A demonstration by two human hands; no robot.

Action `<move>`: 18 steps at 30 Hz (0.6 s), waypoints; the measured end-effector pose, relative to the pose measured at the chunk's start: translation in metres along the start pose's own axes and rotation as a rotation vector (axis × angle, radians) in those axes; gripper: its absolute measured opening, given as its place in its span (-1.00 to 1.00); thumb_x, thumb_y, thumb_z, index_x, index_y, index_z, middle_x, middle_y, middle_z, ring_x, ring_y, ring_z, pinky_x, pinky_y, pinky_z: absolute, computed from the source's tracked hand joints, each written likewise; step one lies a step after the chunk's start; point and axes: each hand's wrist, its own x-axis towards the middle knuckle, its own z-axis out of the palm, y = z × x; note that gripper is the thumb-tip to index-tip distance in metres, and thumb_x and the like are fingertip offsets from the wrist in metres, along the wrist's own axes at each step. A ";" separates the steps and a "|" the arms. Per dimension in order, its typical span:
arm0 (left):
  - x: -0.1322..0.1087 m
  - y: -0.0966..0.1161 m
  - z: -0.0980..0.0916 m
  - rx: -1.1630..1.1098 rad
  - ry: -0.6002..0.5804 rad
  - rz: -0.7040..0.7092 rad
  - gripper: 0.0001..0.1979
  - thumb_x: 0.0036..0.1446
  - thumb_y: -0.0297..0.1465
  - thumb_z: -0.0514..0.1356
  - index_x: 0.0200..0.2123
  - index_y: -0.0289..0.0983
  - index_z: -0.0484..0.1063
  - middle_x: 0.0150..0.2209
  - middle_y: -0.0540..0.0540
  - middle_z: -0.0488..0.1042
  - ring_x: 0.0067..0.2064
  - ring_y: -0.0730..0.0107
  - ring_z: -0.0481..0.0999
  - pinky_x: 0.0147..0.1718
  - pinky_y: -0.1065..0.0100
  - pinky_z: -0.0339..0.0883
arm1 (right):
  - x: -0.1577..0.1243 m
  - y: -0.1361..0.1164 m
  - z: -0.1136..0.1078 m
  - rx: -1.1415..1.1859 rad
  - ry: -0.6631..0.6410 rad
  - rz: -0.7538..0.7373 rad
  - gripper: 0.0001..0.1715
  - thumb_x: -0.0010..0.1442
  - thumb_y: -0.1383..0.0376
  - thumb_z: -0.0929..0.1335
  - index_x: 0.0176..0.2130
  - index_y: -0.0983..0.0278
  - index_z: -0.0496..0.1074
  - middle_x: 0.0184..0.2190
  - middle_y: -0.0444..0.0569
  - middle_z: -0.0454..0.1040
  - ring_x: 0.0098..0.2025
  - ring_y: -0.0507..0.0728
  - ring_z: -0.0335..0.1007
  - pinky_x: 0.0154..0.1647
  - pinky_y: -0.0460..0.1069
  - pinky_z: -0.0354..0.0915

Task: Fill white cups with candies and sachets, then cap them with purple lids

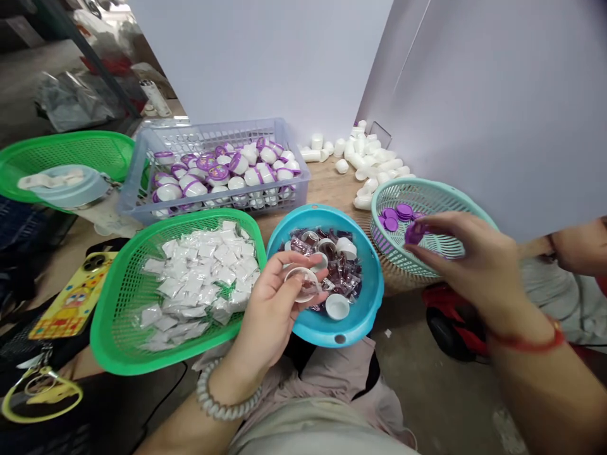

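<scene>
**Head view: both grips closed over small parts**

Landmark: the round turquoise plastic bowl (365, 297), at centre on a light wooden tabletop (332, 189). It holds small brown-and-clear sachets (344, 284) and a few white plastic caps (337, 306).

Left hand (268, 303), at the bowl's near-left rim: grasping. Fingers curl around a small clear plastic cup (303, 284), which sits just above the bowl. A coiled grey beaded bracelet (227, 395) circles the wrist.

Right hand (467, 262), right of the bowl: clenched in a pinch on a flat purple plastic lid (415, 232), held over a round pale-teal plastic mesh basket (427, 202) just beside the bowl. More flat purple lids (396, 215) lie inside that basket. A red cord bracelet (526, 341) sits on the wrist.

Left of the bowl, just beside it: a bright green plastic mesh basket (114, 335), heaped with white foil sachets (199, 278).

Beyond the bowl: a grey-lilac plastic crate (213, 129), filled with round white containers with purple lids (222, 177). Beyond it to the right, loose white plastic cylinders (365, 158) lie in a heap on the tabletop.

Well left of the bowl: a smartphone in a yellow cartoon case (71, 294).
</scene>
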 end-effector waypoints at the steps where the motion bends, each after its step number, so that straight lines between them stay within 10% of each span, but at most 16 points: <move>1: 0.000 -0.002 0.002 -0.011 0.000 -0.008 -0.77 0.15 -0.35 0.44 -0.18 -0.19 0.49 0.10 -0.14 0.66 0.03 0.12 0.72 -0.17 0.31 0.66 | -0.009 -0.031 0.001 0.110 0.067 -0.059 -0.64 0.30 0.22 0.52 0.07 -0.10 0.58 -0.05 -0.01 0.67 0.02 0.37 0.62 0.10 0.27 0.54; 6: -0.003 -0.012 0.013 -0.073 -0.030 -0.038 -0.79 0.18 -0.36 0.41 -0.13 -0.16 0.49 0.07 -0.12 0.69 -0.05 0.23 0.71 -0.17 0.33 0.58 | -0.054 -0.126 0.045 0.338 0.160 -0.257 -0.26 0.26 0.39 0.55 0.33 -0.03 0.44 0.04 0.04 0.66 -0.02 0.30 0.66 -0.04 0.22 0.67; 18: -0.026 -0.005 -0.007 -0.272 -0.269 -0.123 -0.54 0.17 -0.23 0.42 0.13 -0.16 0.65 0.25 -0.15 0.60 0.21 0.14 0.59 0.09 0.32 0.53 | -0.066 -0.125 0.079 0.722 0.172 0.072 -0.61 0.32 0.34 0.53 0.09 -0.03 0.66 0.04 -0.05 0.69 0.08 0.23 0.63 0.14 0.13 0.57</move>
